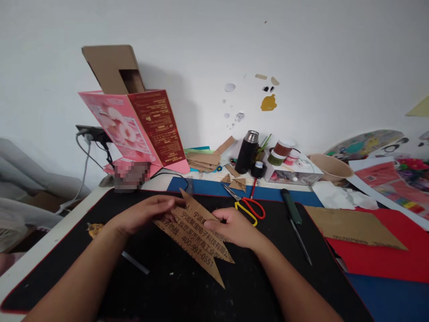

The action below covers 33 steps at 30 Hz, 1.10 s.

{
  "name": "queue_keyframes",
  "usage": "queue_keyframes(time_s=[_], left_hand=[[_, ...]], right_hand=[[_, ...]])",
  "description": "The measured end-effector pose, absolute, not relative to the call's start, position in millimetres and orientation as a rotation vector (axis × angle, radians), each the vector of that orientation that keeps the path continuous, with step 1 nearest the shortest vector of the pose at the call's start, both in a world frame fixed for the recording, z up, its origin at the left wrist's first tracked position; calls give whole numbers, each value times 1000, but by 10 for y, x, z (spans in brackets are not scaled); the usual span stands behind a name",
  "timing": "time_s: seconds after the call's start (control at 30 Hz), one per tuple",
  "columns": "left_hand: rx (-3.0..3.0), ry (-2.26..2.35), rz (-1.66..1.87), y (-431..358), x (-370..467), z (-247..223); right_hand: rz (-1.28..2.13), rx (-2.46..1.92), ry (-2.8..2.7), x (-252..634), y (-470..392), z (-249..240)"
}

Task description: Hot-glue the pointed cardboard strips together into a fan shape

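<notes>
A brown cardboard piece [196,235] printed with dark characters and cut with pointed ends lies tilted between my hands, above the black desk mat. My right hand [234,226] is closed on its upper right edge, thumb on the printed face. At the upper left edge is my left hand [144,215], its fingers loosely stretched and apart; whether they touch the cardboard is hard to see. Scissors [246,205] with red and yellow handles rest just beyond my right hand.
A green-handled pointed tool [295,221] lies at right, beside flat cardboard [358,226] on a red sheet [385,266]. Behind stand a pink box [134,129], a black thermos [247,152], an ink bottle [258,170] and paint jars [283,150]. Cardboard scraps [203,161] lie near the wall.
</notes>
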<state>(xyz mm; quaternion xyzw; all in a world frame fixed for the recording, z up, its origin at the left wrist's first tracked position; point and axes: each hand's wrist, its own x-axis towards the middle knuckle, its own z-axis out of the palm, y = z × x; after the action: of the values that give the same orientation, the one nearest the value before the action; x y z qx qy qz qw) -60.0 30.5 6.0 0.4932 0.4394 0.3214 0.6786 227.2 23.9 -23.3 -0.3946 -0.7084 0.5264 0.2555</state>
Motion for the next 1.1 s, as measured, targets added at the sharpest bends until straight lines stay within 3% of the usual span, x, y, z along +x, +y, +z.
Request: queue_keyframes(time_s=[0.3,0.5,0.7,1.1], left_hand=[[953,756,873,338,-363,-135],[1143,1045,883,200,19,-111],[1189,1058,947,202,11,-119],[1605,1468,731,142,127,-82]], right_hand=[[1514,-1050,-1204,2194,290,-281],[1501,-1051,-1283,2142,257,-344],[1528,-993,-1387,2130,225,-331],[884,-1245,-1804,2076,128,-321]])
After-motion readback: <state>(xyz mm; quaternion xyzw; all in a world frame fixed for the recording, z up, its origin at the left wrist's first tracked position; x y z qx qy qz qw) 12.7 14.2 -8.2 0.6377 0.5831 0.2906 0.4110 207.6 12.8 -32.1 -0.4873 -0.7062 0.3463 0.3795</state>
